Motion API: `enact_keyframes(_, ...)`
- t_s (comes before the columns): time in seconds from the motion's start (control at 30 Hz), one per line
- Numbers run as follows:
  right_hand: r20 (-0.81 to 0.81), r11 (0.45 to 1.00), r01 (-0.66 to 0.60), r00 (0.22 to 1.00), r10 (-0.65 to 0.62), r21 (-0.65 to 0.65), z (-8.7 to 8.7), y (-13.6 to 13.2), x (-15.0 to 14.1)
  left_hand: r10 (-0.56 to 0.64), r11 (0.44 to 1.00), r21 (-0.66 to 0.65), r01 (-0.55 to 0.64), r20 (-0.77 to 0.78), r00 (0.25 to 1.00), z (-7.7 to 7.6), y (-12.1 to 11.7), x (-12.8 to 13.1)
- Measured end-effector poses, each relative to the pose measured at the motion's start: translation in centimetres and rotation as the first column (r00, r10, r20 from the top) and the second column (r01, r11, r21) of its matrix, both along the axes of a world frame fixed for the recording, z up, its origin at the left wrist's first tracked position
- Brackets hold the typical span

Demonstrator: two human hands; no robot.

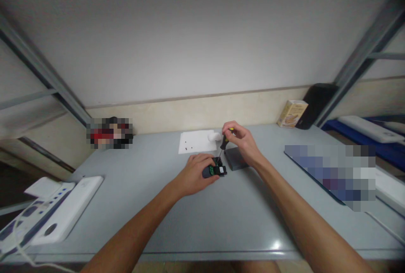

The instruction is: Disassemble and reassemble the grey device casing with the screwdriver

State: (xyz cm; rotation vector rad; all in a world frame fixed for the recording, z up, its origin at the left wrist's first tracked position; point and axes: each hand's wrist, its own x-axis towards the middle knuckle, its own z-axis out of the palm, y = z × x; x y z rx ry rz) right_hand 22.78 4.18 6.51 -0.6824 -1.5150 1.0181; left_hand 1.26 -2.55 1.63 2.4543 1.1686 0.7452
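Note:
In the middle of the table, my left hand (198,174) grips a small opened electronic device (208,171) with a dark casing, a green circuit board and a black block bearing a white label. Above it, my right hand (238,138) is closed around the black and yellow handle of a screwdriver (225,141). The shaft slants down, its tip at the device's inner part; exact contact is too small to tell. Partly under my right hand lies a flat dark grey box-like piece (236,160). Behind the device is a white sheet (196,141) with several tiny dark screws (186,149) on it.
A white rounded object (214,136) rests at the sheet's right edge. White power strips (72,209) with a cable lie at left. A yellow box (292,113) and a black case (318,104) stand at the back right. Blurred items lie on both sides of the grey table (152,222).

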Motion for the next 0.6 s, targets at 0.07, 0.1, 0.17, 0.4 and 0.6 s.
enact_keyframes(0.07, 0.023, 1.0, 0.009, 1.0, -0.009, -0.011, 0.09, 0.02, 0.11, 0.004, 1.0, 0.001, -0.004, -0.004, 1.0, 0.01, -0.03, 0.05)
enact_keyframes(0.1, 0.022, 0.999, -0.021, 1.0, 0.022, -0.027, 0.11, 0.06, 0.2, 0.006, 1.0, 0.002, -0.006, -0.006, 1.0, -0.01, -0.03, 0.08)
enact_keyframes(0.17, 0.001, 0.993, -0.11, 0.994, 0.11, -0.051, 0.08, 0.15, 0.36, 0.009, 1.0, 0.007, -0.009, -0.007, 1.0, -0.05, -0.02, 0.13)
enact_keyframes(0.4, 0.048, 0.999, 0.014, 0.999, -0.017, 0.048, 0.0, 0.07, 0.17, 0.003, 0.999, 0.032, -0.003, -0.002, 1.0, -0.37, 0.22, 0.03)
enact_keyframes(0.6, -0.021, 0.987, -0.161, 0.987, 0.161, -0.011, 0.41, -0.24, 0.2, -0.006, 1.0, 0.028, 0.005, 0.031, 1.0, -0.65, 0.51, -0.1)
